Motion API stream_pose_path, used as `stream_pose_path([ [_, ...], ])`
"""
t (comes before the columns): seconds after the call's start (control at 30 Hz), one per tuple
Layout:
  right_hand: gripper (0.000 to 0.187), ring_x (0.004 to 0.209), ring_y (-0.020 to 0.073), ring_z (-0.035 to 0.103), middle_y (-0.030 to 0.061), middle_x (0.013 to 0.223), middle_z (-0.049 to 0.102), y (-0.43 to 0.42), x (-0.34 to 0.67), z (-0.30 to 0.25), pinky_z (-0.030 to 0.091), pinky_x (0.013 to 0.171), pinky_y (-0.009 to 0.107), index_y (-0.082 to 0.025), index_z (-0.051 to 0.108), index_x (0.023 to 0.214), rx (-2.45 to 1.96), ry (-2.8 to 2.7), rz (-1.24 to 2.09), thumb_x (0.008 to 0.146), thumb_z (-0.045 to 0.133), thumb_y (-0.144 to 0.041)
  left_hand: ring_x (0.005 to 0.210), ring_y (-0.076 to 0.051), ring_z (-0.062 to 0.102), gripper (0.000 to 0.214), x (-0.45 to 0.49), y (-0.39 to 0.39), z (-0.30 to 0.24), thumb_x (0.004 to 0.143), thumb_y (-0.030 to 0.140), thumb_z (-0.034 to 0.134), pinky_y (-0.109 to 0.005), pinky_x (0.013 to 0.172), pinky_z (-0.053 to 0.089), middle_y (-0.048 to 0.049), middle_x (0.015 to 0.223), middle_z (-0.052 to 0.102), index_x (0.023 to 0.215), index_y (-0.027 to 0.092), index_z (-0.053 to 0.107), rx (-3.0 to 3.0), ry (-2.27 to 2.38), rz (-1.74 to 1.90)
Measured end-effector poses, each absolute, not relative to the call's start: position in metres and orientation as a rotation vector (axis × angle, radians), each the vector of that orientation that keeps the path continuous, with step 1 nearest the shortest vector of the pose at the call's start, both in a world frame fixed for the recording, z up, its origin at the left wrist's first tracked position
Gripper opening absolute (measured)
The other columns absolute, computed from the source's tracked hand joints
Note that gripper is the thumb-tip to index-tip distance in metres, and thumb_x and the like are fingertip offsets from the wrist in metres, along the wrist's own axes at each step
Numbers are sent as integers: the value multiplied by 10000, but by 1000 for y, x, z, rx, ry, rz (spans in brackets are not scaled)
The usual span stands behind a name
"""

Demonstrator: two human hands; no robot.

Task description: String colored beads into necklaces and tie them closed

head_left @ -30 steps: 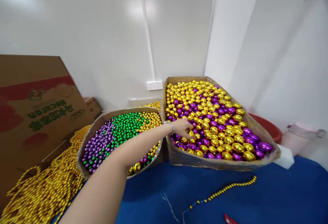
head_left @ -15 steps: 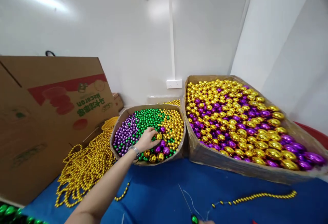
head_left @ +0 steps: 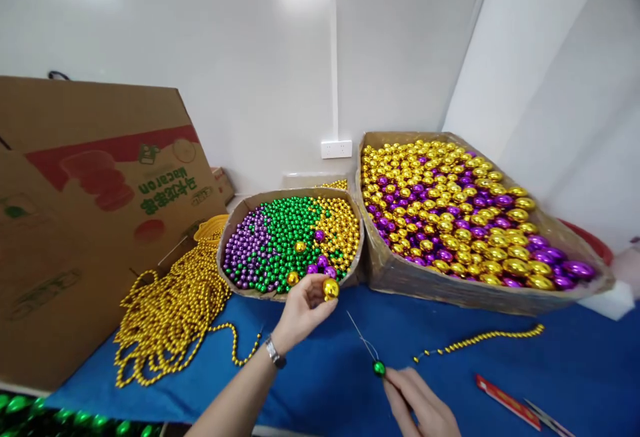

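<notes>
My left hand (head_left: 303,310), a watch on its wrist, pinches a large shiny gold bead (head_left: 331,288) just in front of the smaller cardboard box (head_left: 231,224). Purple, green and gold beads fill that box, with a few larger purple and gold ones on top. Lower right, my right hand (head_left: 417,397) is closed on a green bead (head_left: 379,368). A thin needle (head_left: 356,325) with thread sticks up from this bead toward the left hand. A short string of gold beads (head_left: 493,335) lies on the blue cloth beside the right hand.
A larger box (head_left: 430,276) of gold and purple beads stands on the right. Gold bead strands (head_left: 170,320) are heaped at left beside a big carton (head_left: 95,224). A red packet (head_left: 507,402) and a pointed metal tool (head_left: 547,417) lie lower right.
My left hand has come out of the smaller box toward me, now with a gold bead in its fingers. My right hand has risen into view with the green bead and needle.
</notes>
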State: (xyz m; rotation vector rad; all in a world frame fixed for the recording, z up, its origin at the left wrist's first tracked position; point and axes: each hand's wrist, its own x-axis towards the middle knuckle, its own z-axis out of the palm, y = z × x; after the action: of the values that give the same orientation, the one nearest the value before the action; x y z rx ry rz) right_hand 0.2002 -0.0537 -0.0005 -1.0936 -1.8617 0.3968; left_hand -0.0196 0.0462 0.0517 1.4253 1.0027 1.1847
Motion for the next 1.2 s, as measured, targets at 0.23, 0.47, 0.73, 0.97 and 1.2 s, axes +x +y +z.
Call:
stream_pose_path([
  [0.23, 242, 723, 126, 653, 45, 817, 647, -61, 200, -16, 514, 650, 173, -212, 584, 1081, -1112, -1984, 417, 946, 392, -272, 787, -158, 623, 488, -6, 3, 26, 707, 242, 720, -258, 718, 495, -55, 912, 655, 1169, 195, 572, 1154, 938, 1107],
  [0.47, 233, 743, 131, 649, 48, 831, 644, -67, 197, -19, 510, 666, 184, -202, 589, 1058, -1165, -1966, 380, 941, 399, -272, 826, -212, 660, 447, 0, -12, 32, 729, 310, 712, -306, 733, 517, -96, 990, 649, 1135, 184, 572, 764, 777, 1125],
  [0.73, 241, 705, 127, 648, 59, 799, 646, -77, 203, -12, 509, 650, 172, -190, 588, 1066, -1095, -2026, 378, 942, 394, -260, 791, -200, 678, 333, 3, -9, 32, 765, 284, 684, -294, 701, 530, -55, 896, 651, 1050, 181, 547, 533, 792, 1226],
  [0.97, 260, 707, 133, 654, 68, 805, 653, -81, 204, -8, 516, 643, 178, -201, 598, 1076, -1130, -2021, 364, 946, 390, -284, 798, -188, 670, 348, 4, -11, 37, 732, 267, 717, -262, 674, 518, -46, 906, 640, 1032, 171, 572, 562, 772, 1291],
  [1.2, 288, 694, 130, 660, 59, 785, 657, -84, 203, -2, 521, 633, 164, -211, 609, 1077, -1137, -2030, 322, 951, 371, -313, 801, -188, 663, 351, 3, -13, 41, 709, 283, 734, -279, 684, 517, -35, 896, 633, 1013, 183, 589, 567, 759, 1336],
])
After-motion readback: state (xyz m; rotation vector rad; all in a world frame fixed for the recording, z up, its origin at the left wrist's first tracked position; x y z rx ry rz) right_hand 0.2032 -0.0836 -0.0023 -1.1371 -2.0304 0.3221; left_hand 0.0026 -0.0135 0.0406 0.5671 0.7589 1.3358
